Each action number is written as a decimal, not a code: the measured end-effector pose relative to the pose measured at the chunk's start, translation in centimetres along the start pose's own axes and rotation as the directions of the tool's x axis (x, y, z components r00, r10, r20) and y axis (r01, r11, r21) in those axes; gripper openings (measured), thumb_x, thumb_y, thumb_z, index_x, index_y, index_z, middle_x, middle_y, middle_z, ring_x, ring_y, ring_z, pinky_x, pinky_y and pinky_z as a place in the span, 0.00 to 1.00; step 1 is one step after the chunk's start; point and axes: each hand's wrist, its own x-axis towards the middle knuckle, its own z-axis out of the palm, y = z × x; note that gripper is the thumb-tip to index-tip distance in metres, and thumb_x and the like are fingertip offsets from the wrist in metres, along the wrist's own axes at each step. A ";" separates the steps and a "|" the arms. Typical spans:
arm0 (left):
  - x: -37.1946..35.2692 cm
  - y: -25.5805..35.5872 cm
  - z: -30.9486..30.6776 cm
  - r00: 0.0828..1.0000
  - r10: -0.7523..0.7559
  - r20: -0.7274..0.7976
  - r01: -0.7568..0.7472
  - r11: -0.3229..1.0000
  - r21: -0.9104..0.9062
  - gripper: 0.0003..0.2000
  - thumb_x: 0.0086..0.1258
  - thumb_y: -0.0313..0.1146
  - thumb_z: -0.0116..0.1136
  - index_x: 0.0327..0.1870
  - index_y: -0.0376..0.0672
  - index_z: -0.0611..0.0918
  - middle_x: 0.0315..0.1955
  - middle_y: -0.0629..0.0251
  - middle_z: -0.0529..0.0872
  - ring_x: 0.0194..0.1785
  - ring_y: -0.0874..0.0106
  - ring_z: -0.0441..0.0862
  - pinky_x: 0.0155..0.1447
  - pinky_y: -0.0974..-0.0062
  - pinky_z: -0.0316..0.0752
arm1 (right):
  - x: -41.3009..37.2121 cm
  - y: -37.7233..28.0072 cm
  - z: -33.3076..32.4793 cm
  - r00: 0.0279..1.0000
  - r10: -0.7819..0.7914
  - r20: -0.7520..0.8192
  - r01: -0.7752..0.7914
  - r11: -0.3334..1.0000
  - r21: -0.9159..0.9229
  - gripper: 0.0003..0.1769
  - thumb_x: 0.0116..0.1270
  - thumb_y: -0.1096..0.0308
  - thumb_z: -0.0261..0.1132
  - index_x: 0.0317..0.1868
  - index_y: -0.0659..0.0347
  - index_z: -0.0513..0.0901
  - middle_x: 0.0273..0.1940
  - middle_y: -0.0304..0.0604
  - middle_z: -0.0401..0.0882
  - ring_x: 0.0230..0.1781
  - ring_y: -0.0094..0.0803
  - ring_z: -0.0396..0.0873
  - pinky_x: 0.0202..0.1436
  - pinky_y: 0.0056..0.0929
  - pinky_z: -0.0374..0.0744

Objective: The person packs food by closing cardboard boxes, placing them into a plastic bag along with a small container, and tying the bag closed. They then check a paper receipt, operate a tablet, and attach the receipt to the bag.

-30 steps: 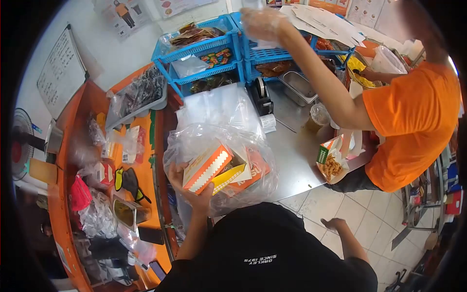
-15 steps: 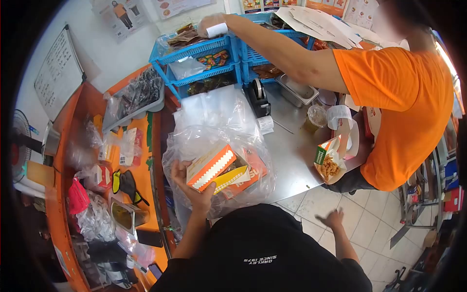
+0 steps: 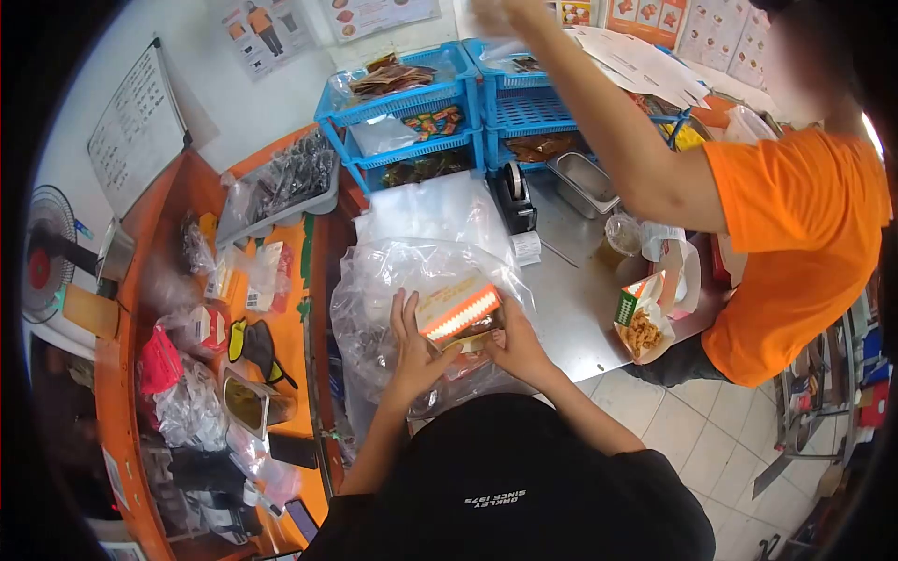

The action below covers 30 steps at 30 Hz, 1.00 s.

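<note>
Between my two hands is a paper food box (image 3: pixel 460 314) with an orange side, a white zigzag edge and something brown inside its opening. My left hand (image 3: pixel 417 344) grips its left side, thumb near the front. My right hand (image 3: pixel 516 342) holds its right end, with the thumb at the front edge. Under the box lies a large clear plastic bag (image 3: pixel 369 290), and a red printed piece shows partly beneath my hands. A stack of clear plastic bags (image 3: pixel 430 208) lies just behind.
Blue basket racks (image 3: pixel 402 110) with packets stand at the back, beside a black tape dispenser (image 3: pixel 514 196). A metal pan (image 3: pixel 582 182), a drink cup (image 3: pixel 617 238) and a carton of fried food (image 3: pixel 644 327) sit rightward. A co-worker in an orange shirt (image 3: pixel 795 224) reaches over the counter.
My right hand has come in from the right to the box, which is now held by both hands. The co-worker's arm has lifted from the blue basket. My view has shifted slightly.
</note>
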 end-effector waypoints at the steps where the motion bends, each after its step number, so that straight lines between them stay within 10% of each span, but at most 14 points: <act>1: -0.3 0.8 -0.2 0.996 -0.093 -0.018 0.093 0.996 0.009 0.53 0.45 0.38 0.72 0.70 0.33 0.48 0.66 0.44 0.51 0.71 0.50 0.50 0.72 0.56 0.52 | -0.2 -0.1 -0.1 1.000 0.005 -0.019 -0.005 1.000 0.011 0.41 0.51 0.77 0.62 0.66 0.71 0.56 0.59 0.64 0.66 0.62 0.57 0.66 0.64 0.41 0.67; 7: 0.5 3.8 -2.1 0.976 -0.213 -0.037 0.202 0.960 -0.195 0.52 0.49 0.35 0.72 0.71 0.34 0.46 0.69 0.47 0.50 0.71 0.51 0.53 0.69 0.56 0.57 | 0.3 -1.4 -0.8 1.000 -0.015 -0.010 0.014 0.997 -0.075 0.38 0.49 0.73 0.70 0.60 0.67 0.62 0.59 0.61 0.65 0.62 0.55 0.65 0.64 0.41 0.68; 10: 3.6 1.9 -2.0 0.921 -0.289 -0.261 0.222 0.940 -0.259 0.45 0.54 0.33 0.68 0.70 0.31 0.52 0.66 0.45 0.57 0.70 0.53 0.57 0.69 0.57 0.58 | 0.8 -1.4 -0.5 0.991 -0.127 -0.048 0.117 0.979 -0.168 0.38 0.47 0.73 0.72 0.58 0.66 0.63 0.60 0.61 0.63 0.62 0.56 0.64 0.64 0.42 0.67; 13: 6.3 0.7 -3.7 0.987 -0.152 -0.052 0.132 0.952 -0.277 0.23 0.66 0.22 0.53 0.63 0.36 0.68 0.48 0.54 0.81 0.53 0.67 0.78 0.58 0.72 0.70 | 1.0 -0.4 -0.2 0.997 -0.057 0.044 0.057 0.998 0.015 0.37 0.48 0.72 0.72 0.57 0.66 0.63 0.61 0.61 0.61 0.63 0.58 0.62 0.65 0.42 0.66; 17: 6.2 -0.1 -6.6 0.980 -0.181 0.086 0.196 0.952 -0.233 0.22 0.65 0.22 0.49 0.61 0.35 0.66 0.45 0.50 0.81 0.49 0.61 0.79 0.52 0.68 0.71 | 0.6 -0.1 0.1 0.991 -0.094 -0.098 0.089 0.995 -0.049 0.38 0.46 0.69 0.75 0.56 0.65 0.64 0.62 0.62 0.59 0.64 0.61 0.60 0.65 0.47 0.65; 19: 5.4 -0.3 -6.2 0.981 -0.196 -0.004 0.189 0.949 -0.251 0.23 0.65 0.23 0.50 0.62 0.35 0.64 0.47 0.48 0.79 0.50 0.59 0.78 0.53 0.68 0.71 | 0.0 -2.6 0.4 0.939 -0.332 -0.083 0.279 0.882 -0.379 0.43 0.42 0.64 0.77 0.57 0.65 0.64 0.64 0.63 0.57 0.65 0.61 0.57 0.65 0.52 0.63; 22: 4.4 1.5 -6.3 0.970 -0.223 -0.101 0.178 0.926 -0.333 0.27 0.65 0.25 0.52 0.65 0.34 0.59 0.53 0.45 0.73 0.54 0.53 0.75 0.57 0.68 0.69 | -0.2 -3.0 2.0 0.974 -0.192 -0.122 0.131 0.913 -0.387 0.49 0.37 0.59 0.79 0.59 0.65 0.64 0.65 0.63 0.55 0.66 0.61 0.55 0.66 0.55 0.60; 30: -0.8 3.9 -4.0 0.980 0.077 0.185 -0.119 0.966 0.230 0.27 0.60 0.32 0.60 0.61 0.35 0.69 0.59 0.47 0.70 0.63 0.50 0.67 0.64 0.54 0.62 | 1.2 -1.8 2.2 0.977 -0.124 -0.175 0.061 0.944 -0.324 0.55 0.33 0.58 0.80 0.61 0.68 0.61 0.65 0.62 0.56 0.62 0.57 0.58 0.65 0.50 0.61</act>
